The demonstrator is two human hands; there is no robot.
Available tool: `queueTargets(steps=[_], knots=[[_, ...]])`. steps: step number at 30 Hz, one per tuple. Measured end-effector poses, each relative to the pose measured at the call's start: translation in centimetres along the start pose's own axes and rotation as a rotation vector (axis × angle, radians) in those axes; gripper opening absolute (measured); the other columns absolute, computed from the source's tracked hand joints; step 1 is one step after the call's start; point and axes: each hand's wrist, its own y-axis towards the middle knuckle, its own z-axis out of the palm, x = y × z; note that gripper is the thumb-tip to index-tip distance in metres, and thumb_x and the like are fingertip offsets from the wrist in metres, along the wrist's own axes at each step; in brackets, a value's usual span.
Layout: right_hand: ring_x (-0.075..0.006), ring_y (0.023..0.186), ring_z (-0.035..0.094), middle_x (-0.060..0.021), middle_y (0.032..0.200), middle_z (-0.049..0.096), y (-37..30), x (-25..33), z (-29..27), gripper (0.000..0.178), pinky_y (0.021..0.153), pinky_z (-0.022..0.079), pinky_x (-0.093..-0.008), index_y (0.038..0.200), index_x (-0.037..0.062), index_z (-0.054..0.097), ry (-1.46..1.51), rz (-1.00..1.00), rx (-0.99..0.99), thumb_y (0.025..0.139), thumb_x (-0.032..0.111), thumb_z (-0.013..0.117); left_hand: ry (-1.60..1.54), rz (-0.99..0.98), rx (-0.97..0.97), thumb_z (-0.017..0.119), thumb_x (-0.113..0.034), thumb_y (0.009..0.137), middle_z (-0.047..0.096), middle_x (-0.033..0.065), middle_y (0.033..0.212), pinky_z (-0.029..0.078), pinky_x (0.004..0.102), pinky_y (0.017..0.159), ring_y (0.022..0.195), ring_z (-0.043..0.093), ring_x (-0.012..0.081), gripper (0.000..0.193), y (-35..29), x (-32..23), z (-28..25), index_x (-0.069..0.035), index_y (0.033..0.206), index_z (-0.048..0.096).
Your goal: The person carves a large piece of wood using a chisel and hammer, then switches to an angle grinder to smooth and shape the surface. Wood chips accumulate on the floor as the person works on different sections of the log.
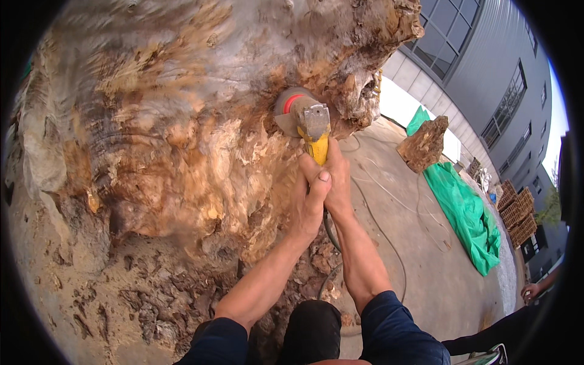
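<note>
Left hand (pixel 309 198) and right hand (pixel 339 176) meet just off centre, toward 1 o'clock, fingers curled closed around the yellow grinder (pixel 315 125); some fingertips are hidden. Its disc (pixel 284 125) sits at 12 o'clock, against or just over the wood (pixel 201 140), which spans 8 to 1 o'clock. The work looks partway along: broad stretches seem stripped and fairly smooth, while rough, knobbly edges and hollows probably remain. Bark bits (pixel 152 313) lie below at 7 o'clock; farther off, a green sheet (pixel 459 213) lies at 3.

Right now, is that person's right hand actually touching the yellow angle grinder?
Touching. The head view shows the right hand wrapped against the yellow angle grinder, with no gap between skin and casing.
</note>
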Motion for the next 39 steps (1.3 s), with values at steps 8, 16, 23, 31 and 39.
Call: queueTargets(steps=[8,16,23,31,39], knots=[[-0.0272,0.067,0.065,-0.0181,0.078,0.067,-0.7,-0.7,-0.4,0.032,0.061,0.051,-0.0412,0.111,-0.0014,0.056,-0.053,-0.02,-0.006,0.09,0.017,0.072,-0.026,-0.038,0.001,0.055,-0.048,0.099,0.052,0.0119,0.128,0.042,0.0398,0.108,0.124,0.051,0.0211,0.06,-0.8,0.4,0.6,0.0,0.134,0.048],[-0.0396,0.073,0.07,-0.0195,0.086,0.07,0.3,0.9,-0.5,0.035,0.062,0.051,-0.0461,0.114,0.0059,0.056,-0.377,-0.232,-0.058,0.089,0.019,0.075,-0.528,-0.046,0.1,0.045,-0.045,0.103,0.048,0.0102,0.141,0.042,0.041,0.113,0.135,0.048,0.0208,0.062,0.4,2.0,1.3,-0.006,0.151,0.035],[-0.0444,0.074,0.068,-0.0198,0.093,0.069,2.0,0.7,-1.2,0.04,0.06,0.048,-0.0513,0.117,0.0078,0.055,-0.55,-0.381,-0.103,0.087,0.021,0.078,-0.741,-0.157,0.108,0.035,-0.044,0.107,0.052,0.0053,0.14,0.044,0.041,0.113,0.133,0.052,0.0187,0.053,1.3,0.5,3.0,-0.012,0.149,0.041],[-0.0439,0.078,0.069,-0.0199,0.1,0.07,3.2,0.8,-2.2,0.04,0.063,0.052,-0.0524,0.116,0.0052,0.054,-0.63,-0.398,-0.015,0.087,0.02,0.076,-0.809,-0.159,0.113,0.032,-0.049,0.107,0.055,0.0063,0.14,0.048,0.0418,0.109,0.13,0.055,0.0207,0.056,2.3,1.3,4.1,-0.012,0.146,0.047],[-0.0432,0.08,0.07,-0.0196,0.102,0.07,1.8,-0.4,-1.0,0.045,0.064,0.053,-0.051,0.122,0.0063,0.055,-0.652,-0.375,-0.006,0.087,0.022,0.078,-0.818,-0.143,0.052,0.034,-0.05,0.107,0.055,0.0063,0.139,0.046,0.0418,0.111,0.13,0.054,0.0201,0.055,1.5,2.8,3.1,-0.013,0.145,0.047]])
